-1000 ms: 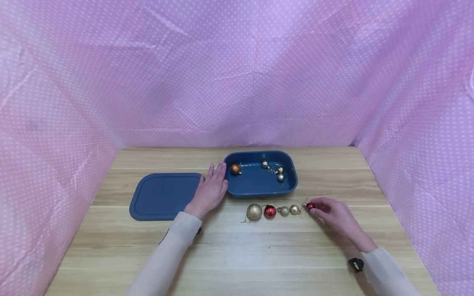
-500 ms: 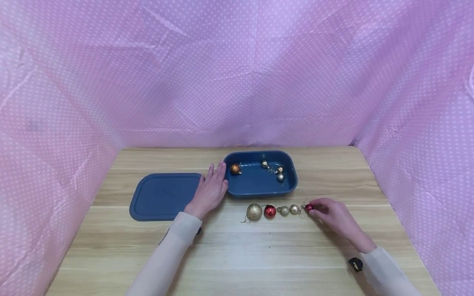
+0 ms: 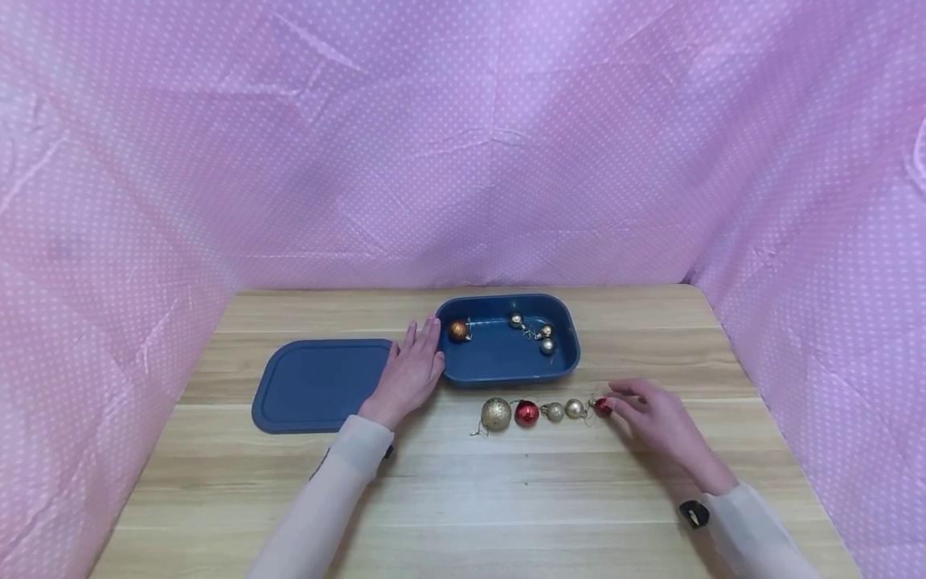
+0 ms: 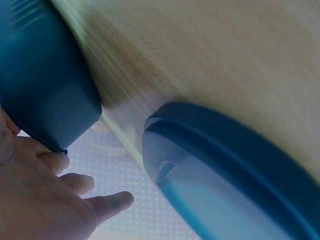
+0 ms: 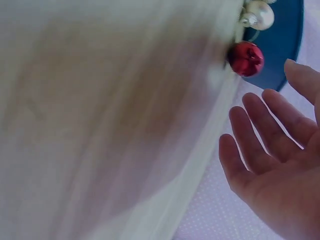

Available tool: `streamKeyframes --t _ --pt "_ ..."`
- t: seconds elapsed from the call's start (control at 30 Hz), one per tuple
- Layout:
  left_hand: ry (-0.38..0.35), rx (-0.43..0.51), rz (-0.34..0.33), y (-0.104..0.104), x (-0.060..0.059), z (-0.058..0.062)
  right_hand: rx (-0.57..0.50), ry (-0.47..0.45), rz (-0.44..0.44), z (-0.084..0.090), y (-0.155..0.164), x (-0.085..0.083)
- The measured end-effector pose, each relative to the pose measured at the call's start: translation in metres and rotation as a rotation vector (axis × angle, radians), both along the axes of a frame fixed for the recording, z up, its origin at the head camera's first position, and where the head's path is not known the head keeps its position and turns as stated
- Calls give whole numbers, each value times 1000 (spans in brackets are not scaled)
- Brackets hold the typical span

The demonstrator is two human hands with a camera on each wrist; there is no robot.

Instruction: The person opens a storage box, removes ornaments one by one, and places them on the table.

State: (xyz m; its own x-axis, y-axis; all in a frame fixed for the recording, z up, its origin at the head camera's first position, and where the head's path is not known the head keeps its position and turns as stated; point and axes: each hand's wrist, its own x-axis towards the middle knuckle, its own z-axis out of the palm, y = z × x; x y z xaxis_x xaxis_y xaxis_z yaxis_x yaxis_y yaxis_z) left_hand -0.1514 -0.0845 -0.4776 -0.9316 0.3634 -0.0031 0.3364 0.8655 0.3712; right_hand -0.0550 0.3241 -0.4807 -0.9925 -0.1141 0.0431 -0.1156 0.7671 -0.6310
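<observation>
Backdrop: pink cloth with white polka dots [image 3: 463,161], hung behind and at the sides
Table: pale wood-grain tabletop [image 3: 463,498], bearing all items below
Container: dark blue rounded-rectangular box [image 3: 499,360], lidless, behind the row of baubles
Lid: flat dark blue rounded-rectangular lid [image 3: 318,386], lying left of the box
Left hand: bare left hand [image 3: 407,374], grasping nothing, fingers extended against the box's left wall; light pressure seems best, enough to steady without sliding it
Right hand: bare right hand [image 3: 660,422], grip released; the right wrist view shows its fingertips near the last ball but apart from it; lifting off slowly should avoid a knock
Row, first: large gold glittered ball bauble [image 3: 496,414], left end
Row, second: shiny red ball bauble [image 3: 526,414]
Box, left: orange glittered ball bauble [image 3: 459,330]
Row, third: pale gold glittered ball bauble [image 3: 555,412]
Row, fourth: smooth pale gold ball bauble [image 3: 574,408]
Row, fifth: small glossy dark red ball bauble [image 3: 603,408], right end, in front of the box; apparently the piece being placed; a fingertip nudge would suit fine alignment, since round pieces may roll
Box, right: three small shiny gold ball baubles [image 3: 547,346], grouped
Fittings: thin hanging loops, liable to snag neighbours; best turned aside
</observation>
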Motion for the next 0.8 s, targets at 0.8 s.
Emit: streamKeyframes --t 0.8 --pt "-6 12 3 -1 0 -3 -85 371 -2 34 -52 -30"
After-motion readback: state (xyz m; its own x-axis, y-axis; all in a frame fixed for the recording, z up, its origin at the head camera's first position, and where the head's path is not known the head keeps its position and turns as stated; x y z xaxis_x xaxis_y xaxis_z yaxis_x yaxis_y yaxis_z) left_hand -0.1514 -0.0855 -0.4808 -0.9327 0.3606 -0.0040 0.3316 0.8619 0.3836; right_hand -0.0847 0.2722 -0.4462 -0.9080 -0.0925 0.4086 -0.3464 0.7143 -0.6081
